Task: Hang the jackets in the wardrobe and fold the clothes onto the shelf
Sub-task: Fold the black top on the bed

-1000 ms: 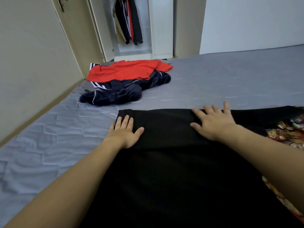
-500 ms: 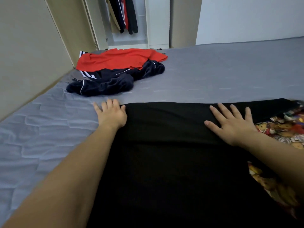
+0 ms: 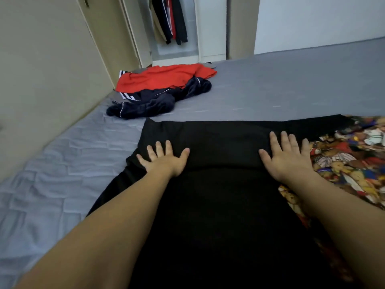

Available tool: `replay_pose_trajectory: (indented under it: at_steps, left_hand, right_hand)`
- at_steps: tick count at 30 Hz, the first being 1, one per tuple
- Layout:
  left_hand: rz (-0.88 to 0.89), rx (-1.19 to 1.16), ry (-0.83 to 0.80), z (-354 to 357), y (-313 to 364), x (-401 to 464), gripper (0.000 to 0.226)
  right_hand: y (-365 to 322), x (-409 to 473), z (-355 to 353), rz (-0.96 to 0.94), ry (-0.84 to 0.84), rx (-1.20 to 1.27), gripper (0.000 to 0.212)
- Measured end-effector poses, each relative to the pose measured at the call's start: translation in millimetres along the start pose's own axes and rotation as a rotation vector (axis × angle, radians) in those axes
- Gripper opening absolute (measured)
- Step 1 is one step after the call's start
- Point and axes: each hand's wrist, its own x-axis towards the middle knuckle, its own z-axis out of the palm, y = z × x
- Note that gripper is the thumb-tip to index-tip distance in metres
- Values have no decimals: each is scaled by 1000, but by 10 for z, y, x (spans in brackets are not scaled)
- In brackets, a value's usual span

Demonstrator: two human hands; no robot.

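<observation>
Both hands flat on black garment [image 3: 218, 142], spread on bed [image 3: 291, 84]. Left hand [image 3: 164, 159] near garment's left edge, fingers [image 3: 159, 150] straight & splayed, palm down, pressing cloth, gripping nothing. Right hand [image 3: 289, 157] toward right side, fingers [image 3: 284, 140] straight, slightly spread, also palm down on cloth w/ no grip. Garment's far edge runs straight across bed; fabric fills nearer part of view between the forearms. Under garment's right side, patterned cloth [image 3: 350, 159] w/ multicolour cartoon print sticks out, touching the black fabric.

Further back on the bed's left, well apart from hands: pile w/ red garment [image 3: 162, 77] on top of navy jacket [image 3: 150, 101], white piping & stripes showing. Beyond bed, wardrobe [image 3: 210, 28] stands open; dark jackets [image 3: 173, 19] w/ one red item hang inside. Beige door [image 3: 104, 34] at left, wall [image 3: 31, 69] runs along bed's left side.
</observation>
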Motion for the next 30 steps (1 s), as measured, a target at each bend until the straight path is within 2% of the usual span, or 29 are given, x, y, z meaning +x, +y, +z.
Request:
replay_pose_trajectory:
  at_steps: [1,3,5,7,9,11,13,15,17,20,22,23,26,28,30]
  left_hand:
    - [-25,31,20,11,-71,-88,94]
    - [-186,107,25,-84,-187,-231,94]
    - [-366,94,-60,-274,-83,-389,94]
    - [-352,84,-92,-417,297,-596,90]
    - [-152,133,-33,-467,869,-872,82]
    - [84,179,20,-466,1528,-1155,78]
    - [272,192,22,-461,2143,-1401,76]
    - [442,188,-20,-446,2642,-1577,75]
    - [592,217,-38,-418,3033,-1701,71]
    - [766,272,38,-394,3532,-1833,60]
    - [864,292,80,-404,3890,-1905,51]
    - [914,307,103,-421,4078,-1945,46]
    - [1054,338,151,-432,4646,-2101,34]
    - [1132,327,104,-371,4985,-2211,29]
    - [1200,348,15,-253,5243,-2315,40]
  right_hand:
    - [102,-137,-10,8,-44,7,73]
    - [460,-383,-39,54,-89,34,77]
    - [894,-613,-61,145,-72,111,78]
    - [1189,-767,-99,253,-4,224,72]
    - [1299,-793,-215,425,103,492,66]
    - [1403,-700,-402,665,231,912,65]
    - [1637,-596,-536,881,290,1331,59]
    - [1984,-556,-607,981,308,1751,36]
    - [2358,-585,-623,985,393,2095,18]
    - [2929,-717,-605,1086,648,2239,19]
    - [3274,-805,-520,1011,830,2337,20]
    - [3414,-844,-450,949,881,2468,29]
    - [3698,-928,-361,759,871,2766,46]
    - [3820,-940,-373,721,929,2796,45]
    - [3887,-944,-378,770,998,2763,40]
